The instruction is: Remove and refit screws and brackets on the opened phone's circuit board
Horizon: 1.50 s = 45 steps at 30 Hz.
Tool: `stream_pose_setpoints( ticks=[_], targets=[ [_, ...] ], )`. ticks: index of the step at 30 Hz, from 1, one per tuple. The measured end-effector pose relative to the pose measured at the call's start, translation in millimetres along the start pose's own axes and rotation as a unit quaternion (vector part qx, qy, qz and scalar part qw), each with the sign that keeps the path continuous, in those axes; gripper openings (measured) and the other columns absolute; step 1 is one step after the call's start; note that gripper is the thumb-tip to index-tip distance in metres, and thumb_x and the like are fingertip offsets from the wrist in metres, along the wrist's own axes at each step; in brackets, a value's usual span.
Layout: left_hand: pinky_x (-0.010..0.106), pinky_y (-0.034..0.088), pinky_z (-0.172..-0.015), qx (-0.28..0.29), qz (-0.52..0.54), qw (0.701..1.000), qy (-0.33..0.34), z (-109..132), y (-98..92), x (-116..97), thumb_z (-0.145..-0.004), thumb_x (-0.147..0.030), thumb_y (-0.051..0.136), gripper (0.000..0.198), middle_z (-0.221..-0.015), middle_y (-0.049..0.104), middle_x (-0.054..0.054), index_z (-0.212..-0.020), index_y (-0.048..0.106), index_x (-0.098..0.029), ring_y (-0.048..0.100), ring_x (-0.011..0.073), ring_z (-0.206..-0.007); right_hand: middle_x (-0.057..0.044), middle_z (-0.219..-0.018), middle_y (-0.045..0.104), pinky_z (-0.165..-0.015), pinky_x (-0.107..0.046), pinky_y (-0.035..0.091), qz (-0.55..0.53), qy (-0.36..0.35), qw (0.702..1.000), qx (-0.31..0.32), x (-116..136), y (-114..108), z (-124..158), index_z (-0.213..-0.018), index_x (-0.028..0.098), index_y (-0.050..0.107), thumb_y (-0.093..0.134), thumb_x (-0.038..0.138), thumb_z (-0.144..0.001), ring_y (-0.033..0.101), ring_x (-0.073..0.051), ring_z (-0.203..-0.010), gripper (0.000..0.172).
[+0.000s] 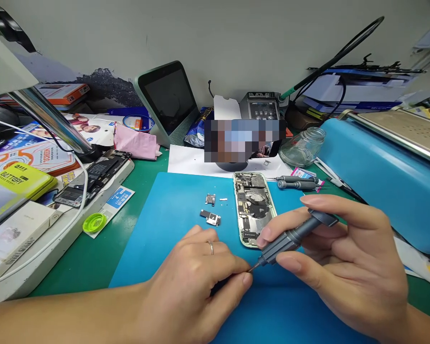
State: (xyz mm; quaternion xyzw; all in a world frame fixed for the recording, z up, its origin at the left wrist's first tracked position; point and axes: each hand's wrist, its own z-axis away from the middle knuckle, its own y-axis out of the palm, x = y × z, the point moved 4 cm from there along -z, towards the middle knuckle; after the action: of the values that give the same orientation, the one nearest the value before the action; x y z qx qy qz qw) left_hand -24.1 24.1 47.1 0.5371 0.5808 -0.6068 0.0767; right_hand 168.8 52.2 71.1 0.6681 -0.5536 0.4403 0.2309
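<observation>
My right hand (361, 260) grips a dark grey precision screwdriver (284, 243), a fingertip on its end cap and the thumb along its side. The thin bit slants down to the fingertips of my left hand (197, 272), which wears a ring. Thumb and index finger are pinched there; whatever they hold, if anything, is hidden. Just beyond my hands lies an opened phone (261, 217) with its inner parts bare. To its left are a small circuit board (210, 198) and a dark and silver metal plate (211, 218). Both rest on the blue mat (143, 248).
Several more screwdrivers (299, 183) lie right of the phone. Behind them are a glass jar (303, 145), a pixelated screen (243, 141) and a smart display (170, 98). On the left, a white ledge (39, 248) bears boxes and phone parts. A blue machine (372, 177) stands right.
</observation>
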Motion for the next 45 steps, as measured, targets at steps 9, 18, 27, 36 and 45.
stream_pose_setpoints(
  ticks=[9,18,27,36,45],
  targets=[
    [0.035,0.04,-0.074,-0.012,0.017,1.0,0.017,-1,-1.5,0,-0.104,-0.017,0.058,0.016,-0.079,0.069,-0.001,-0.098,0.073,-0.019,0.056,0.0158,-0.073,-0.001,-0.104,0.074,-0.078,-0.024,0.071,0.003,0.003,1.0,0.012,-1,3,2,-0.144,0.041,0.054,0.073,0.013,-0.095,0.08,-0.016,-0.091,0.059],
    [0.034,0.042,-0.076,-0.009,0.024,1.0,0.018,-6,-1.7,-3,-0.104,-0.017,0.058,0.018,-0.081,0.067,0.0,-0.091,0.07,-0.018,0.055,0.0149,-0.075,-0.001,-0.106,0.072,-0.081,-0.024,0.071,0.001,0.003,1.0,0.029,-2,7,5,-0.146,0.041,0.052,0.073,0.009,-0.093,0.079,-0.015,-0.093,0.065],
    [0.036,0.047,-0.081,-0.023,0.054,0.997,-0.048,-3,-6.7,-2,-0.099,-0.024,0.062,0.016,-0.098,0.068,0.002,-0.114,0.063,-0.019,0.059,0.0202,-0.092,-0.001,-0.102,0.076,-0.073,-0.028,0.073,0.047,-0.022,0.999,0.009,3,-3,0,-0.144,0.038,0.057,0.076,0.004,-0.088,0.081,-0.019,-0.087,0.068],
    [0.047,0.051,-0.087,0.041,-0.084,0.995,0.016,1,1.3,-4,-0.094,-0.019,0.06,0.041,-0.118,0.064,0.009,-0.135,0.055,-0.018,0.057,0.0279,-0.104,0.001,-0.101,0.071,-0.072,-0.024,0.07,0.144,-0.082,0.981,-0.1,-2,-19,-10,-0.139,0.035,0.061,0.077,0.001,-0.085,0.08,-0.015,-0.088,0.066],
    [0.06,0.05,-0.097,0.074,-0.164,0.983,0.038,4,8.7,-2,-0.099,-0.028,0.057,0.057,-0.131,0.058,0.017,-0.153,0.047,-0.012,0.053,0.0357,-0.117,-0.002,-0.12,0.067,-0.073,-0.028,0.071,0.146,-0.039,0.986,-0.065,-17,-8,-9,-0.141,0.038,0.056,0.076,0.006,-0.089,0.078,-0.017,-0.096,0.064]
  ],
)
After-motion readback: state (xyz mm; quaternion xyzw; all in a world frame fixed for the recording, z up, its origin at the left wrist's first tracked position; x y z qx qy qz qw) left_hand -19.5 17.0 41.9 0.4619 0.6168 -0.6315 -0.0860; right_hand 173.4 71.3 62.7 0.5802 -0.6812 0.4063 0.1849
